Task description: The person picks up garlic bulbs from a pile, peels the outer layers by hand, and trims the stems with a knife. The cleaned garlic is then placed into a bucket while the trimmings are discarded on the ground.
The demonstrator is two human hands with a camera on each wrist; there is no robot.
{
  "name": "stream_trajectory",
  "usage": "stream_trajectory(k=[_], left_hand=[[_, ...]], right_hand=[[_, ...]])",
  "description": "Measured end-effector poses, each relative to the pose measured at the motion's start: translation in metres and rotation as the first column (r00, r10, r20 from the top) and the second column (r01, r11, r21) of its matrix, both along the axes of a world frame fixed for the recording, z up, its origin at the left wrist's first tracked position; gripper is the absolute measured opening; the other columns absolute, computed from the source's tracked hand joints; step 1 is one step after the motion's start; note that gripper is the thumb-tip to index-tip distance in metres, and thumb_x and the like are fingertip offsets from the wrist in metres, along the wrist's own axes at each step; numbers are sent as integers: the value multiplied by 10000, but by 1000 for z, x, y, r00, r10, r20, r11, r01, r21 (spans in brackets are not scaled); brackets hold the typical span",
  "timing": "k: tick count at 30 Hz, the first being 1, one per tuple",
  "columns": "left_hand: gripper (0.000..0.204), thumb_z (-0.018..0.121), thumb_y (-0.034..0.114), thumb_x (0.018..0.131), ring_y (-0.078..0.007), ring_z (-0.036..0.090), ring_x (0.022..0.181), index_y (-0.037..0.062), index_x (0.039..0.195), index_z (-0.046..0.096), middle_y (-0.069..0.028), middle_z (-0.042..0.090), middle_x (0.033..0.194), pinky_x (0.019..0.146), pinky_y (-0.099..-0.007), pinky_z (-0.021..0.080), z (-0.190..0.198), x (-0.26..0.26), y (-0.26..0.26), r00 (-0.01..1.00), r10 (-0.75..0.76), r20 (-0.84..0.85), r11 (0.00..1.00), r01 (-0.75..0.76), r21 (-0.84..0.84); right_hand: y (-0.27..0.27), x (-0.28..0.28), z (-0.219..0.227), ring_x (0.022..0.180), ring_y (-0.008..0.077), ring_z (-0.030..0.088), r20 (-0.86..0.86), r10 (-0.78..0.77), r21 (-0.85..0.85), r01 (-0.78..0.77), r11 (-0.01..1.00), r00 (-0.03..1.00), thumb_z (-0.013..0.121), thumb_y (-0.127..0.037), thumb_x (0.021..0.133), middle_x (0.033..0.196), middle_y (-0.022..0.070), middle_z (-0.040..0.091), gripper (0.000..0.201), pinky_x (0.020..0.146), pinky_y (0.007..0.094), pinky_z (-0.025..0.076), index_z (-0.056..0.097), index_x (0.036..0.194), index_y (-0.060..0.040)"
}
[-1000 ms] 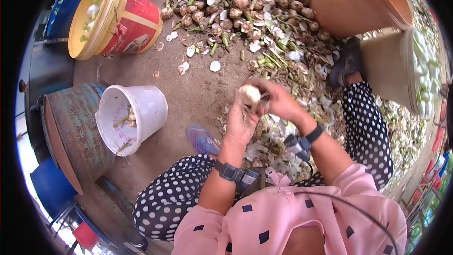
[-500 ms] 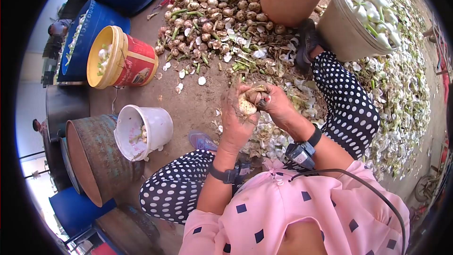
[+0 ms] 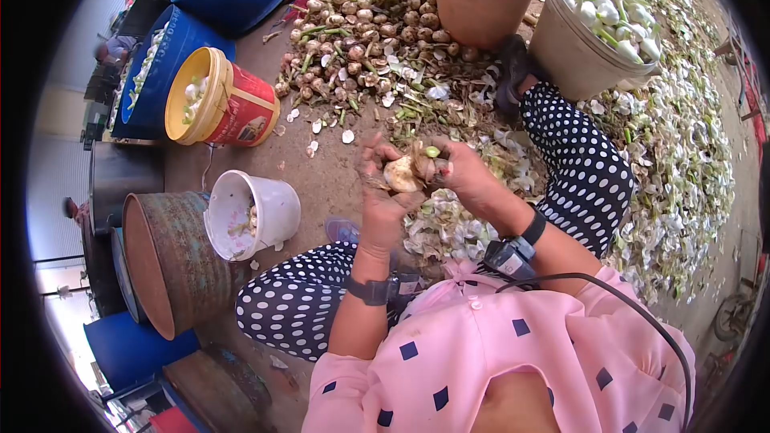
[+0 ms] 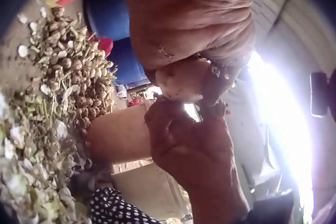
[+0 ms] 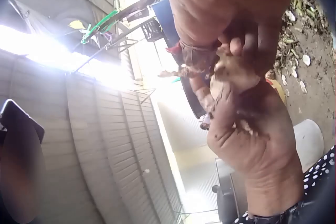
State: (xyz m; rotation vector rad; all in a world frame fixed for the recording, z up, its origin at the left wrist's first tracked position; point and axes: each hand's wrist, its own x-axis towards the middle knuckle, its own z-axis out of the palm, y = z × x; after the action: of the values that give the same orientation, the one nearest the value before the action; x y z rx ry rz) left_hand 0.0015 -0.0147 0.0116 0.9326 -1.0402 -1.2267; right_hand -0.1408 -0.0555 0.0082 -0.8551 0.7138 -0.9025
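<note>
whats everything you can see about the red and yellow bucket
The red and yellow bucket looks like plastic, with a yellow rim and base and a thick yellow collar. Its red wall bears a pale band and a printed picture, the lettering too small to read. It stands on the ground, mouth open, seemingly upright, with white bulbs with some green on them inside. A blue tub lies just beyond it, and a white bucket stands nearer the person. No hand touches it.

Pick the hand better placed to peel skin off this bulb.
Right, I'd judge: the right hand has its fingers at the loose brown skin, while the left hand supports the pale bulb from the other side.
</note>
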Motion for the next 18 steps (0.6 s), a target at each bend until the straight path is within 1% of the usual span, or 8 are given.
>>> stream_trajectory(k=[1, 4, 8, 10, 12, 14, 16, 18], left_hand=[[886, 749, 61, 681, -134, 466, 1074, 117, 1427, 275, 3, 405, 1159, 961, -286, 417, -3, 0, 2, 990, -4, 142, 997, 16, -80], [875, 714, 5, 708, -130, 443, 1073, 113, 1444, 253, -9, 404, 1147, 967, -269, 388, -3, -3, 6, 974, 13, 225, 990, 19, -141], [898, 705, -18, 689, -129, 444, 1048, 117, 1449, 247, -2, 388, 1126, 953, -263, 393, -4, -2, 7, 967, 39, 252, 977, 16, -212], [921, 700, -47, 651, -129, 448, 1033, 119, 1441, 256, -2, 377, 1120, 941, -269, 405, -1, -1, 8, 997, 22, 80, 996, -15, -90], [926, 686, -71, 636, -134, 455, 1029, 131, 1435, 263, -3, 384, 1124, 939, -276, 415, 0, 0, 6, 1000, 24, 5, 997, -24, -68], [933, 672, -95, 621, -138, 462, 1026, 143, 1429, 271, -4, 390, 1127, 938, -284, 426, 2, -1, 6, 997, 26, -69, 998, -30, -48], [905, 626, -139, 621, -146, 476, 1031, 168, 1405, 294, 4, 419, 1118, 932, -297, 454, 4, -4, 6, 922, 30, -385, 999, -11, 50], [874, 608, -154, 623, -161, 497, 1037, 173, 1382, 323, -2, 456, 1109, 937, -315, 468, -4, -2, 6, 895, 43, -443, 997, -9, 79]], right_hand=[[1, 2, 0, 719, 102, 588, -9, -34, 17, 34, 999, 999, 685, -174, 849, 861, 28, 633, 297, 616, 244, 485, 610, 1068, 12], [5, 8, -5, 732, 92, 589, 14, -83, 1, 83, 997, 996, 711, -191, 836, 887, 25, 642, 318, 621, 227, 476, 612, 1070, 0], [10, 9, -6, 730, 98, 590, 113, -93, 104, 81, 991, 989, 694, -160, 848, 881, 34, 651, 257, 626, 237, 476, 626, 1040, -3], [12, 8, -5, 730, 100, 590, 121, -90, 128, 75, 989, 989, 685, -146, 854, 878, 37, 653, 233, 631, 241, 477, 631, 1030, -3], [12, 7, -2, 734, 97, 587, 39, -97, 146, 90, 985, 995, 672, -131, 862, 866, 26, 648, 197, 641, 242, 477, 640, 1007, -1], [10, 6, -5, 735, 94, 584, 47, -83, 105, 78, 991, 995, 663, -114, 858, 859, 24, 645, 192, 639, 243, 476, 639, 1003, 9], [8, 4, -9, 735, 91, 581, 55, -72, 63, 69, 996, 996, 655, -97, 855, 853, 21, 642, 187, 638, 245, 474, 638, 1000, 19], [3, 1, -13, 732, 87, 570, -115, -80, -194, 56, 979, 990, 629, -55, 843, 842, 27, 637, 185, 641, 249, 471, 630, 1000, 42]])
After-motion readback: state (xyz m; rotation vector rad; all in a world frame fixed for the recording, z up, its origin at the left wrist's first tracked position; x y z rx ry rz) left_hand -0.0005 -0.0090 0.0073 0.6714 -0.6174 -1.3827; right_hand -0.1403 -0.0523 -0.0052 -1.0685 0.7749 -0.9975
